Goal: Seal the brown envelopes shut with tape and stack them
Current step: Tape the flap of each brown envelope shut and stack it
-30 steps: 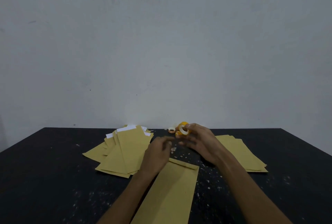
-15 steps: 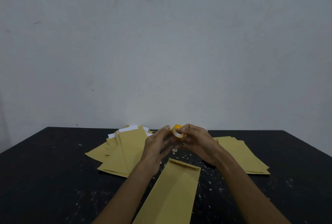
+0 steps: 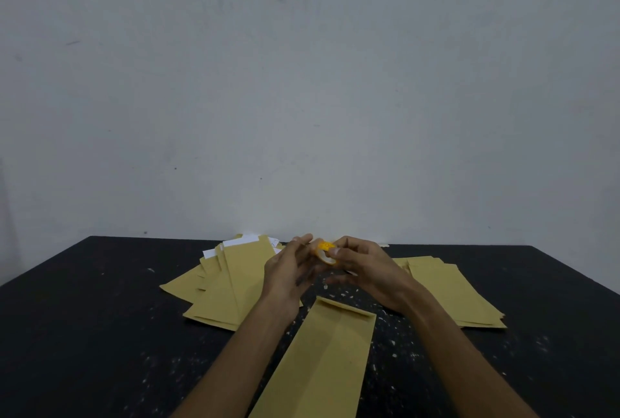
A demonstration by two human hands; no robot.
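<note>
Worktop (image 3: pixel 84 317): dark, flecked with pale specks, set against a plain grey wall (image 3: pixel 302 82).

Right hand (image 3: pixel 364 270): raised above the middle of the worktop, towards its far edge. Fingers and thumb are curled round a small yellow tape roll (image 3: pixel 324 251), gripping it clear of the surface.

Left hand (image 3: pixel 288 273): raised just beside the right, fingers extended upward with the tips at the roll. Whether they pinch a tape end cannot be told; the thumb is hidden.

Single brown envelope (image 3: pixel 328 357): lies flat at the middle of the near edge, running away from it. Its folded flap end is farthest from that edge, below both hands.

Fanned pile of envelopes (image 3: pixel 228 287): left of centre, reaching towards the far edge, with white paper (image 3: pixel 235 243) showing at the far ends.

Squared stack of envelopes (image 3: pixel 453 293): right of centre, partly behind the right forearm.
</note>
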